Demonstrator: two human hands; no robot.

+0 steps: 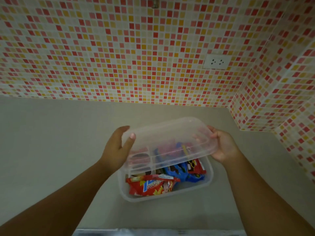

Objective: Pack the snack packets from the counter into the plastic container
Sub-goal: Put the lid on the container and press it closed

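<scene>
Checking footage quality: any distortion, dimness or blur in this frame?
Head view: wide-angle bending curves the tiled wall; light is dim and even; the clear lid hazes the packets beneath it; both hands look sharp.

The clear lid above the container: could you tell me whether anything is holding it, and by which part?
Both hands hold the clear lid: left hand at its left short end, right hand at its right.

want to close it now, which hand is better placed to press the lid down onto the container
Neither clearly: left hand and right hand grip opposite ends of the lid, tilted above the container.
</scene>
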